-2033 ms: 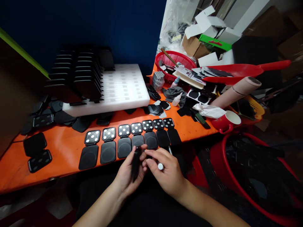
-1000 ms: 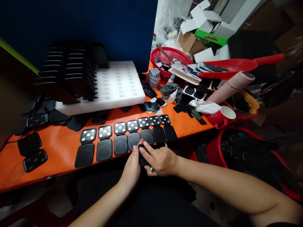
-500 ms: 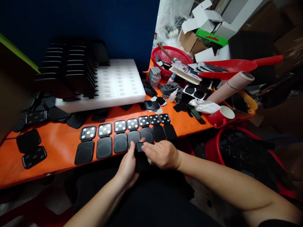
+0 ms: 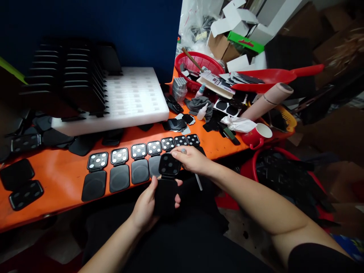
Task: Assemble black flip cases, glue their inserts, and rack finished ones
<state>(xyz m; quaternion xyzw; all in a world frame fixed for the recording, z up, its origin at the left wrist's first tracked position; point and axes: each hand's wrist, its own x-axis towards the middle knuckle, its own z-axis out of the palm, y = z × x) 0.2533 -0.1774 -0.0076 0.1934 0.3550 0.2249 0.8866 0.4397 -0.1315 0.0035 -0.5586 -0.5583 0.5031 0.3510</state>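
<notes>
My left hand (image 4: 146, 204) is wrapped round the lower panel of a black hinged case (image 4: 165, 197), its fingertips showing at the right edge. The case is unfolded, with a dotted panel at the top. My right hand (image 4: 189, 157) pinches the upper right corner of that dotted panel. Behind the hands, several similar cases lie unfolded in a row on the orange table (image 4: 62, 167), such as the leftmost one (image 4: 93, 185), with dotted squares at the back and plain panels in front. Part of the row is hidden by my hands.
A white foam block (image 4: 136, 98) holds upright black panels at the back left. Another unfolded case (image 4: 26, 194) lies far left. Rightward are a red basket (image 4: 210, 60), a small bottle (image 4: 202, 112), a red mug (image 4: 256, 137) and a red tub of black parts (image 4: 256, 167).
The held case has been unfolded, its dotted panel now raised and visible. My right hand has moved up to the panel's corner. The camera view has shifted right.
</notes>
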